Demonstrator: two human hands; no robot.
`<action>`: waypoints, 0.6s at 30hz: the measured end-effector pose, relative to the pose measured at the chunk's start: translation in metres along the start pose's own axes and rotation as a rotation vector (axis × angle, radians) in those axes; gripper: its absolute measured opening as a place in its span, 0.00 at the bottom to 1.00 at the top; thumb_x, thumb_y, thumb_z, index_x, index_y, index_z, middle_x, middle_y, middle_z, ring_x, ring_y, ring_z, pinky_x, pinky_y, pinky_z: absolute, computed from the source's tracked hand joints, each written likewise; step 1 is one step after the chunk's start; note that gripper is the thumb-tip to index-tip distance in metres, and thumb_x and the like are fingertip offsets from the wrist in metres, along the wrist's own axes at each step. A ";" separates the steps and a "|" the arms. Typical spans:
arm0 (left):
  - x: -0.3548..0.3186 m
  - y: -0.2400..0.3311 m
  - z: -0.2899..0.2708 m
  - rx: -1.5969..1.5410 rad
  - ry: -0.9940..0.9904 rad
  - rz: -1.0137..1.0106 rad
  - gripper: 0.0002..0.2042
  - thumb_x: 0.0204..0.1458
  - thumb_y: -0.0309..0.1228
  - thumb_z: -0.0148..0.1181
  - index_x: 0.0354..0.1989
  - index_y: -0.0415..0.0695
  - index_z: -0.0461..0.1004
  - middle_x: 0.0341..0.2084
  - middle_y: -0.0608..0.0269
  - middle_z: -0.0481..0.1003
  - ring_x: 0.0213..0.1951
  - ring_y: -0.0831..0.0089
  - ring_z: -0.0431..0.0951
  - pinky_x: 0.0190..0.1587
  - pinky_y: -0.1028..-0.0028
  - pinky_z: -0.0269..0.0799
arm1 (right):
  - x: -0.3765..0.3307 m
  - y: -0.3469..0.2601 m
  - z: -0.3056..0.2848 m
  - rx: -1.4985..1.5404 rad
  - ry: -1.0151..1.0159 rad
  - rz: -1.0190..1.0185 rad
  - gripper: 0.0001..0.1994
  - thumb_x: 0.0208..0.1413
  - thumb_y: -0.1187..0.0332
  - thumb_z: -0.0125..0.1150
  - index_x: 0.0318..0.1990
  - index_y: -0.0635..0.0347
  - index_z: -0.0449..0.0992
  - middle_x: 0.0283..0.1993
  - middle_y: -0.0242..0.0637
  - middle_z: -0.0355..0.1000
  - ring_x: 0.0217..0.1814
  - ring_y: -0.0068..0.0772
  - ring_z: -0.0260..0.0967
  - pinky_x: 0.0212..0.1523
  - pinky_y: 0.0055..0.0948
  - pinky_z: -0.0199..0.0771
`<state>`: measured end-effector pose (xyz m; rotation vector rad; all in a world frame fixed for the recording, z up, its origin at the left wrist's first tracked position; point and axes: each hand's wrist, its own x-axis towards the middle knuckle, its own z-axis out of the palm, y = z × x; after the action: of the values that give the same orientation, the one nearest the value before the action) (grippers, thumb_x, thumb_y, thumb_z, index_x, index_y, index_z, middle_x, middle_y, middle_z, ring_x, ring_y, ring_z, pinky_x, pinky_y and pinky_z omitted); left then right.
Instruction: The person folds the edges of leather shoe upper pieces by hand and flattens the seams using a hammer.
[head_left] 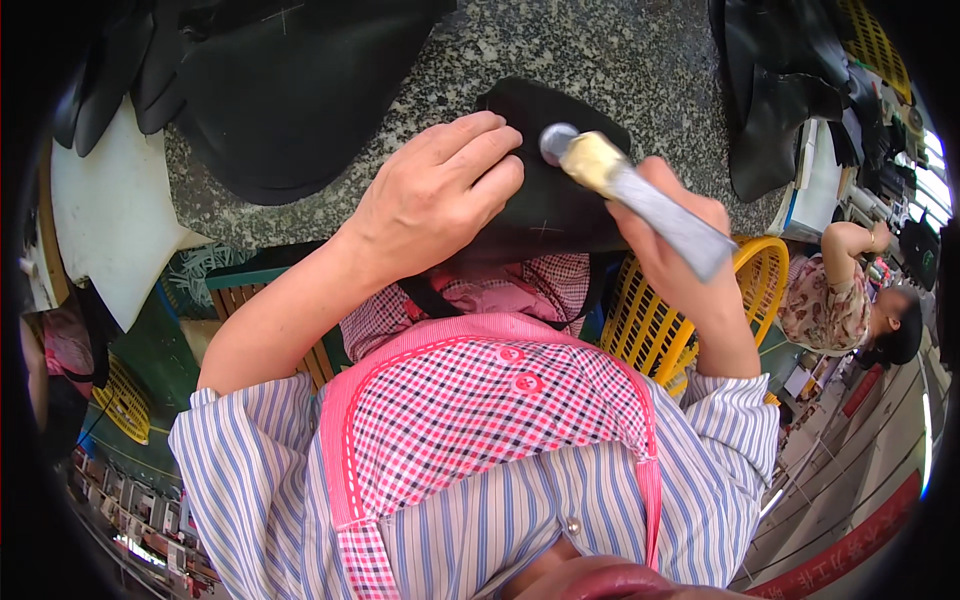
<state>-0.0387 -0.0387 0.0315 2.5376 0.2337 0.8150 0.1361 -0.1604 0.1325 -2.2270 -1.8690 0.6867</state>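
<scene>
A black piece of leather-like material [540, 205] lies on the speckled stone bench top, its near part at the bench edge, with a small pale cross mark on it. My left hand [440, 180] rests on its left side, fingers curled and pressed together on the material; the fingertips are partly hidden. In my right hand [665, 230] is a hammer [655, 195], held over the right part of the piece. It has a round metal face, a yellowish wrapped middle and a flat, widening metal end, slightly blurred. I cannot tell whether the face touches the material.
Larger black sheets [300, 90] lie at the far left of the stone bench [480, 50], and more black pieces [785, 90] hang over its right side. A yellow plastic basket [640, 320] stands below my right forearm. Another person [830, 300] is at the right.
</scene>
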 end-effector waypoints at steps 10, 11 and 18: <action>-0.001 0.001 -0.003 0.053 0.014 0.054 0.09 0.34 0.24 0.59 0.28 0.39 0.72 0.34 0.59 0.71 0.41 0.64 0.74 0.39 0.71 0.74 | 0.013 0.007 -0.012 0.007 0.010 0.063 0.05 0.53 0.72 0.56 0.34 0.63 0.69 0.19 0.37 0.62 0.18 0.26 0.59 0.22 0.22 0.61; 0.000 0.000 -0.003 0.032 -0.004 0.043 0.10 0.34 0.22 0.63 0.28 0.39 0.73 0.34 0.58 0.72 0.41 0.63 0.75 0.40 0.70 0.75 | 0.015 0.007 -0.014 0.074 0.097 0.052 0.05 0.53 0.73 0.56 0.35 0.64 0.70 0.18 0.35 0.63 0.18 0.24 0.60 0.22 0.21 0.61; -0.002 0.003 -0.004 0.036 -0.002 0.039 0.09 0.34 0.23 0.62 0.28 0.39 0.73 0.34 0.58 0.73 0.40 0.63 0.75 0.39 0.71 0.75 | 0.008 0.005 -0.015 -0.063 -0.149 0.041 0.08 0.52 0.72 0.57 0.37 0.67 0.71 0.22 0.33 0.69 0.23 0.23 0.66 0.24 0.20 0.64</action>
<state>-0.0425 -0.0403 0.0346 2.5838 0.2012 0.8302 0.1478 -0.1509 0.1422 -2.3179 -1.9422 0.8339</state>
